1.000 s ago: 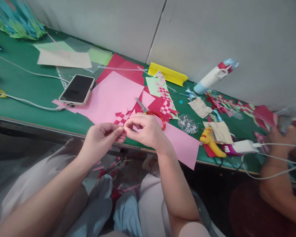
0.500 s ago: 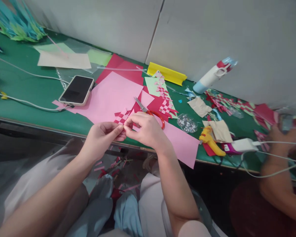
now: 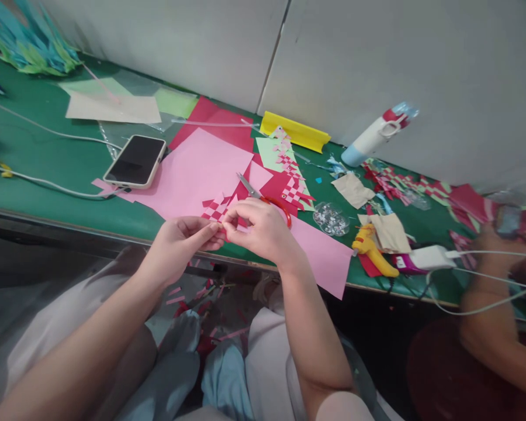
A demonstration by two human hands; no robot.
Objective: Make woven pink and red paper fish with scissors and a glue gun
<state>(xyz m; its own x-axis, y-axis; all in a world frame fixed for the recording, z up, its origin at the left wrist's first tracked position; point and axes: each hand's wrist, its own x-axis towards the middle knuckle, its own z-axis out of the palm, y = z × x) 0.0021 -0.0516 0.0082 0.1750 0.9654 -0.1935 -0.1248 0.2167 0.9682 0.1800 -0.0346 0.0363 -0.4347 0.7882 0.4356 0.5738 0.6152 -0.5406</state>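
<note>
My left hand [image 3: 182,242] and my right hand [image 3: 260,231] meet fingertip to fingertip at the table's front edge. Both are closed in a pinch on a small red piece of paper [image 3: 223,230], mostly hidden by the fingers. Just behind them lies a woven pink-and-red checked paper piece [image 3: 214,209], partly covered by my right hand. Scissors with orange handles [image 3: 284,210] rest beyond my right hand, blades pointing away to the left. Under all this are a pink sheet [image 3: 197,161] and a red sheet [image 3: 214,120].
A phone [image 3: 135,161] with a cable lies left. To the right are more woven strips [image 3: 291,166], a bag of small beads or eyes [image 3: 331,219], a yellow glue gun [image 3: 372,251], a white power adapter [image 3: 432,257] and a bottle [image 3: 377,134]. Another person's arm [image 3: 486,310] is at far right.
My hands stay in almost the same place, with the fingertips shifted slightly and a little more red showing between them. The things on the table have not moved.
</note>
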